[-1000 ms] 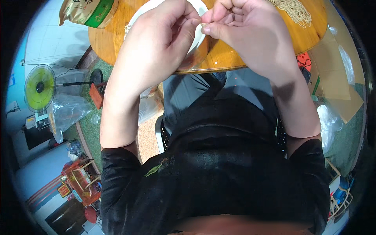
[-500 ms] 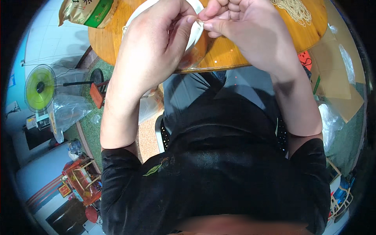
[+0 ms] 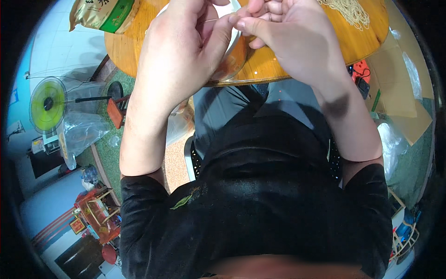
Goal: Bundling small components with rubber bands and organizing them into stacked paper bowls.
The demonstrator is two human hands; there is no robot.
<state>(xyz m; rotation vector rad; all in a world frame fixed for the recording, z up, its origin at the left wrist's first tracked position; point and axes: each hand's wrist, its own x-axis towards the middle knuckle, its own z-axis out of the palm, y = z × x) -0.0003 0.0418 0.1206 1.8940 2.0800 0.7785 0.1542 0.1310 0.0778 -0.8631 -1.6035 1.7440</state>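
Observation:
Over the table's near edge, my left hand [image 3: 183, 49] and my right hand [image 3: 295, 42] meet with their fingertips almost touching. Thumb and fingers of each are pinched together. A thin pale cord [image 3: 211, 20] shows at the left fingers; its far end is hidden. Whatever sits between the right fingertips is too small to make out. Beneath the hands lies a white round dish [image 3: 225, 10], largely covered by them. A loose bundle of beige cord [image 3: 350, 13] rests on the table to the right.
The wooden table [image 3: 274, 69] has a rounded edge. A gold and green pouch [image 3: 104, 15] stands at its far left. On the floor are a green fan [image 3: 48, 104] at left, with clear plastic bags, and flattened cardboard [image 3: 395, 83] at right, near a red power strip [image 3: 360, 69].
Both hands have shifted slightly, the left one a little upward and to the right. More of the thin cord now shows by the left fingers. The fingertips stay close together.

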